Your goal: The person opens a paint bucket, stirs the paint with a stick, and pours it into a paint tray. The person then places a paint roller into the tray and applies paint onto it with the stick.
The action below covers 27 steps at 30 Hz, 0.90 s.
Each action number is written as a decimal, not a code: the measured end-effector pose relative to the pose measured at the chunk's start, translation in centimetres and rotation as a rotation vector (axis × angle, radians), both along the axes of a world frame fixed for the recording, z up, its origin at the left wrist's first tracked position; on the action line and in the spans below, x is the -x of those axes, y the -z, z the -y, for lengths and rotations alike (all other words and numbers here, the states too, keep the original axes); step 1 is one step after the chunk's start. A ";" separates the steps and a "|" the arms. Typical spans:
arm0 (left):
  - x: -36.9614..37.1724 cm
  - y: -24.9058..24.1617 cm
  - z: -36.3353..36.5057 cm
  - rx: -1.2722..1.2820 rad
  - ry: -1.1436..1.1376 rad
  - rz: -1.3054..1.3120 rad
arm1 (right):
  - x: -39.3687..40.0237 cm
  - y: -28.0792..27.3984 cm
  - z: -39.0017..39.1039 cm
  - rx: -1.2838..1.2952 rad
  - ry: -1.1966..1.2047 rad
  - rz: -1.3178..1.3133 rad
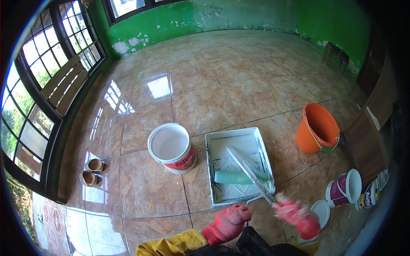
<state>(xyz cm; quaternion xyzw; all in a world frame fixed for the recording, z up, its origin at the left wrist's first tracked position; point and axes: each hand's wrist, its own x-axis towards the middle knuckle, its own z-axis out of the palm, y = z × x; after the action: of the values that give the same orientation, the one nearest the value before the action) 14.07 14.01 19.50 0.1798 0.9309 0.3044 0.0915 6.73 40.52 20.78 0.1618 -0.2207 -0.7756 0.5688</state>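
- Right hand (297, 215), fingers closed on the handle, holds the paint roller (239, 177) in the near end of the paint tray (222, 143) on the floor.
- Left hand (226, 222), loosely curled and holding nothing, hovers by the tray's near edge.
- Roller looks barely loaded; walls, judging by bare patches, remain unpainted.

Two gloved hands: left (226, 222), right (297, 215). One roller (239, 177). One tray (218, 141). Two buckets: white (171, 147) at 9 o'clock of tray, orange (318, 128) at 3. Two small cans (344, 187) (367, 197). Two shoes (95, 165) (89, 178). One stool (336, 52).

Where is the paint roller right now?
The green paint roller lies in the white paint tray, between the white paint bucket and orange bucket.
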 end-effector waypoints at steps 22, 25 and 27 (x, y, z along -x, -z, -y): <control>-0.3 0.7 -1.6 -0.892 -0.085 0.905 | -1.1 -2.2 5.3 -0.330 0.004 -0.553; -0.2 1.2 -1.5 -0.844 0.001 0.882 | -1.1 -2.7 5.6 -0.370 0.017 -0.633; 0.6 -2.1 -1.0 -0.539 -0.062 0.995 | -1.1 -3.0 5.7 -0.391 0.030 -0.683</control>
<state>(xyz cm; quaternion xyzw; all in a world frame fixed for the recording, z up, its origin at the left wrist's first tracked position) 13.48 15.06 21.58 0.0045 0.6699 0.5819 0.4611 7.87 34.83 23.78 -0.0036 0.1307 -0.8205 0.5565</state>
